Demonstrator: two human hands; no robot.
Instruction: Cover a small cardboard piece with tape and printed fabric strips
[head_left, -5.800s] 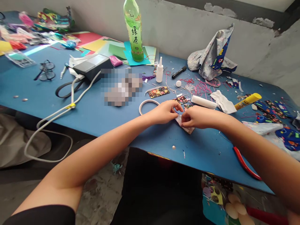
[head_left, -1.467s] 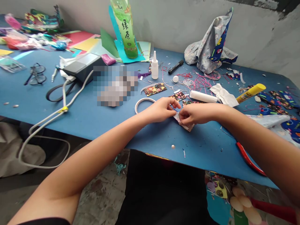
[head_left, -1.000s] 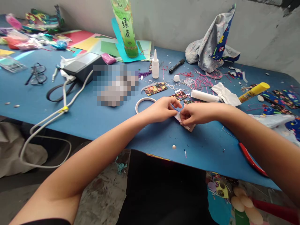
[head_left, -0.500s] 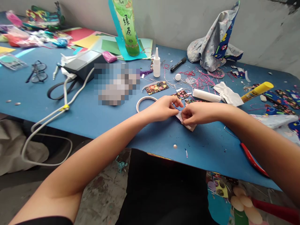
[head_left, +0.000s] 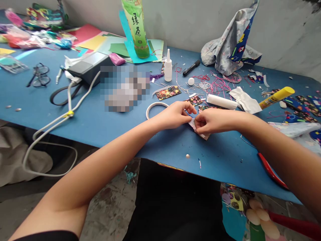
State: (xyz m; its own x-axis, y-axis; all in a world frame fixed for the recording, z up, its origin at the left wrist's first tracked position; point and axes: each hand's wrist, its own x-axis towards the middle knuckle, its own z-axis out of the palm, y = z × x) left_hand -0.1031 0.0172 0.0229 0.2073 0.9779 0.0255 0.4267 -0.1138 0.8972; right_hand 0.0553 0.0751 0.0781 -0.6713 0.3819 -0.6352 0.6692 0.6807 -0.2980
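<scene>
Both my hands meet over a small folded piece of patterned paper (head_left: pixel 202 135) lying on the blue table (head_left: pixel 100 120). My left hand (head_left: pixel 175 115) pinches its left edge with curled fingers. My right hand (head_left: pixel 213 120) is closed on its right part and covers most of it, so only a pale corner shows below the fingers. A white tape ring (head_left: pixel 154 108) lies just left of my left hand. Small dark printed paper pieces (head_left: pixel 168 92) lie just beyond the hands.
A green tea bottle (head_left: pixel 137 28), glue bottle (head_left: pixel 168 67), black marker (head_left: pixel 191 68), white roll (head_left: pixel 222 101), yellow glue stick (head_left: pixel 276 97), pink threads, crumpled cloth (head_left: pixel 232 43), glasses (head_left: pixel 40 75), a charger with white cable (head_left: pixel 60 117), red-handled pliers (head_left: pixel 272 170) and a bead (head_left: pixel 187 156) lie around.
My hands stay closed on the small paper piece, with only slight finger movement. The view has shifted a little.
</scene>
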